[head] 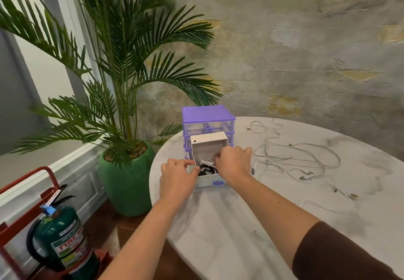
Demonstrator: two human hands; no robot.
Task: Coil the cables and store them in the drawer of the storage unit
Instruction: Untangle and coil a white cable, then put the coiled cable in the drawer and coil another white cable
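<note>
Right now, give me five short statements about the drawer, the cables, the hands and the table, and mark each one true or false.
1. The drawer of the purple storage unit is pulled out. True.
2. The drawer is empty. False: black and white coiled cables lie in it.
3. Loose white cables lie uncoiled on the table, to the right of the unit. True.
4. The left hand is picking up a cable from the table. False: it rests at the drawer's left edge.
5. The right hand hangs idle beside the table. False: it reaches over the drawer, fingers at the cables inside.
</note>
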